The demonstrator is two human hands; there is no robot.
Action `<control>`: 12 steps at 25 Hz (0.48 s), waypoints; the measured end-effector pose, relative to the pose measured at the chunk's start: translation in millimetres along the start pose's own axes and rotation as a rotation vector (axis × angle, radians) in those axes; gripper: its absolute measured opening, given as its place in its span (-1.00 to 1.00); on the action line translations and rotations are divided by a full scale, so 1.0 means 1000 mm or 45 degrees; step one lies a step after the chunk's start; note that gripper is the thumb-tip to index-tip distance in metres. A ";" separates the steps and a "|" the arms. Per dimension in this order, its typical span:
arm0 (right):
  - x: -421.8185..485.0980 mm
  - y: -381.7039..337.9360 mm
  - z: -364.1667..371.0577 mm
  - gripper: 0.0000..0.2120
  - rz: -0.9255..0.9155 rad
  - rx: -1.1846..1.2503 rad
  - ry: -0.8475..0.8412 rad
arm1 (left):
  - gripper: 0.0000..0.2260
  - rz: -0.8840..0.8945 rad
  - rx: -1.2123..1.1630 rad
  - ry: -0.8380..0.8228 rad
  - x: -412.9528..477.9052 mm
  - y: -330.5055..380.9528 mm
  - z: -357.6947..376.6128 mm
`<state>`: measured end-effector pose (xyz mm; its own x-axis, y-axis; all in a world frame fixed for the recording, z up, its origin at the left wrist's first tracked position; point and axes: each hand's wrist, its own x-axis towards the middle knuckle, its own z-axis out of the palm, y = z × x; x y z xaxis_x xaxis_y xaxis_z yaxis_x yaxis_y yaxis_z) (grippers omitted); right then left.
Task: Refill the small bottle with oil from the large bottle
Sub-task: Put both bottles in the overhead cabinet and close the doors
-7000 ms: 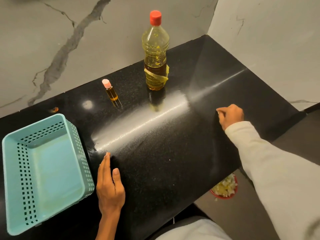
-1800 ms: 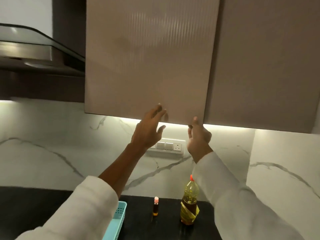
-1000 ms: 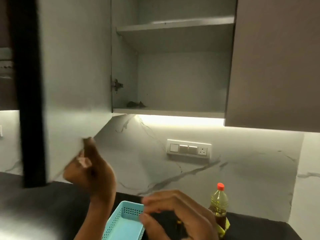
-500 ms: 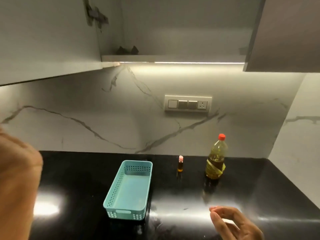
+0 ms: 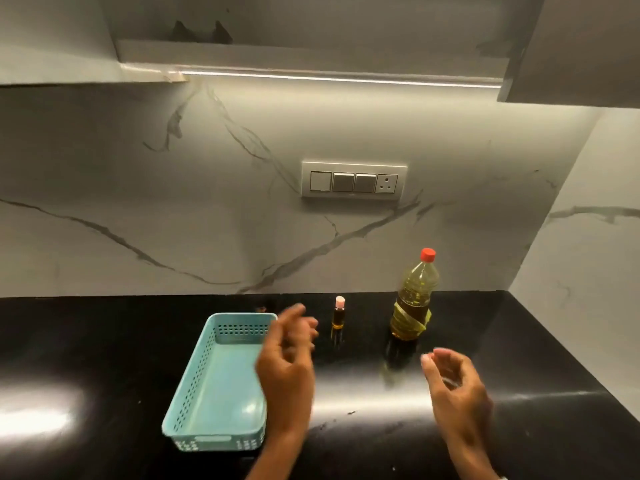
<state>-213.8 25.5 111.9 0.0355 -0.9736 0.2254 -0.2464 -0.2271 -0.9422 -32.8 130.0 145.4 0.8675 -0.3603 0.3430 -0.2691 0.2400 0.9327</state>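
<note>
Two bottles upright toward the back of the black table [image 5: 104, 341], both capped. Small bottle [image 5: 338, 315] at 1 o'clock from the left hand [image 5: 287, 368], just beyond blurred, loosely spread fingers [image 5: 294, 311] holding nothing. Large bottle [image 5: 414, 303] at 3 o'clock from the small one, apart from it, and at 11 o'clock from the right hand [image 5: 453, 386], likewise empty, fingers [image 5: 433, 356] slack and half curled, raised over the table. Teal basket [image 5: 194, 372] at 9 o'clock from the left hand.

Judging by looks: large bottle plastic, seemingly well filled, so fairly heavy, squeezable, possibly oily-slick. Best taken round the waist near the yellow band, never by the red cap. Small bottle light, narrow and tippy, perhaps glass, though hard to tell. Best pinched low on the body, leaving the pink cap free for unscrewing. Probably a tiny mouth, calling for a slow, steady pour.
</note>
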 end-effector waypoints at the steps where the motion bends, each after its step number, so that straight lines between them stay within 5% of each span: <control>1: 0.027 0.010 0.010 -0.77 -0.016 -0.036 0.024 | -0.81 -0.081 0.109 -0.130 0.001 -0.028 0.019; 7: 0.162 0.058 0.065 -0.21 0.085 -0.150 0.025 | -0.71 -0.448 0.693 -0.293 0.061 -0.169 0.116; 12: 0.209 0.088 0.089 -0.27 0.086 -0.096 -0.030 | -0.50 -0.499 0.848 -0.297 0.101 -0.215 0.153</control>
<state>-142.2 -199.5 54.5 0.0386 -0.9870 0.1557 -0.3209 -0.1598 -0.9335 48.6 -95.4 -3.2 0.8606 -0.5034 -0.0771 -0.2200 -0.5040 0.8352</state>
